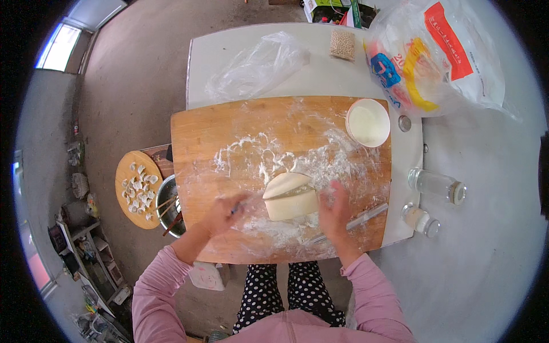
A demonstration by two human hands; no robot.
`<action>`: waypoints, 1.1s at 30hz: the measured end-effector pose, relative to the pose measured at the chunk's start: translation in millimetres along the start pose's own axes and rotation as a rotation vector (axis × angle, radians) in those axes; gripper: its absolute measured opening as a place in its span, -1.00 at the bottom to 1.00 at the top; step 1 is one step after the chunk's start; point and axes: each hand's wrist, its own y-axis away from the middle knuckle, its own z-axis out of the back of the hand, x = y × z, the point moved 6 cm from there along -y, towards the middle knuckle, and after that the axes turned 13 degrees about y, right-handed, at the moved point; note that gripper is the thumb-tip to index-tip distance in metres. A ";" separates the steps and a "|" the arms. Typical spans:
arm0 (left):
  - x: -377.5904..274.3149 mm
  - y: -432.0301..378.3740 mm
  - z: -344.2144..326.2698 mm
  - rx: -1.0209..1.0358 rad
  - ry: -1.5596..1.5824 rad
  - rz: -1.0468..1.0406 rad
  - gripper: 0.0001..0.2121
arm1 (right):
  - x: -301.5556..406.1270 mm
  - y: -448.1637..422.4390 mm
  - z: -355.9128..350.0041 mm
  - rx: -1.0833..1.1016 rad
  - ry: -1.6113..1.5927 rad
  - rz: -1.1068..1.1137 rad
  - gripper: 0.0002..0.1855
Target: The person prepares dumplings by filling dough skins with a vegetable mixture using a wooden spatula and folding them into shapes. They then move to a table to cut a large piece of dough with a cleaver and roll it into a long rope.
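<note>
Pale dough (pixel 291 205) lies near the middle of a flour-dusted wooden board (pixel 223 115). A greyish slanted strip divides it into a rounded far part and a squarer near part; I cannot tell if this is a gap or a thin object. My left hand (pixel 227 211) is just left of the dough, blurred, with a small dark blue spot at its fingers. At the dough's right edge is my right hand (pixel 333 210), also blurred. Whether either hand holds anything is unclear. A clear rod (pixel 366 215) lies on the board, partly behind my right wrist.
A white bowl (pixel 369 123) stands at the board's far right corner. Glass jars (pixel 435 185) lie to the right. Left are a round board (pixel 123 171) with several dumplings and a metal basin (pixel 165 193) with chopsticks. Plastic bags (pixel 261 64) lie beyond the board.
</note>
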 end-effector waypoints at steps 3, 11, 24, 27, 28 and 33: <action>5.3 -12.0 49.3 -0.413 -0.299 -0.064 -0.53 | 26.6 11.5 -10.7 0.368 0.138 -0.018 -0.27; -38.7 -53.0 33.7 -0.723 -0.741 -0.273 -0.48 | -2.5 43.2 -38.7 0.764 -0.059 -0.052 -0.40; -57.3 -115.2 -83.6 -0.410 -0.306 -0.201 -0.45 | -33.5 -62.7 42.6 0.300 -0.803 -0.431 -0.57; -62.7 -108.0 -118.9 -0.440 -0.522 -0.370 -0.52 | -71.7 -74.3 14.9 0.229 -0.794 -0.433 -0.50; -51.9 -100.5 -127.9 -0.412 -0.572 -0.370 -0.55 | -77.6 -75.0 15.4 0.186 -0.779 -0.420 -0.45; -9.4 -47.6 -120.6 -0.419 -0.611 -0.379 -0.53 | -78.6 4.5 63.3 0.055 0.118 -0.087 -0.41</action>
